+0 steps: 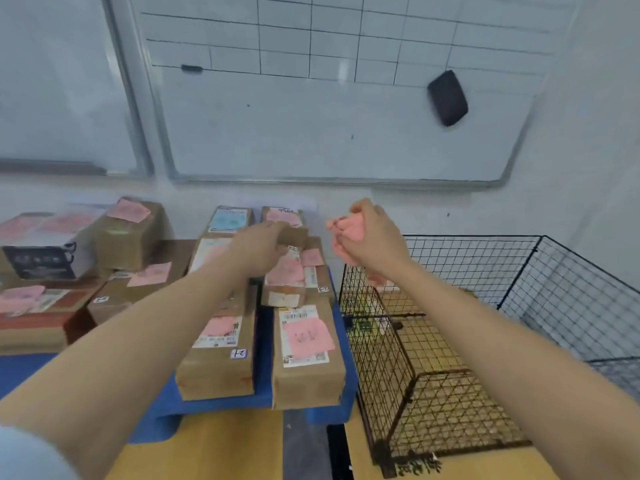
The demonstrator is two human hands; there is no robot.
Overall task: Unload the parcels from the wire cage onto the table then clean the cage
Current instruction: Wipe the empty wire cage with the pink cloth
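Observation:
Several brown cardboard parcels with pink notes lie stacked on the blue table [162,403], among them a long one [221,348] and one beside it [306,355]. My left hand [258,249] holds a small brown parcel [292,237] over the stack at the back. My right hand [372,237] is raised above the cage's left edge and grips a crumpled pink cloth [346,228]. The black wire cage [443,358] stands on the floor to the right of the table; a few items show at its far end, partly hidden by my right arm.
More parcels [128,233] sit on a brown table at the left. A whiteboard [329,98] with a black eraser [447,98] hangs on the wall behind. The floor below is yellow with a grey strip [304,445].

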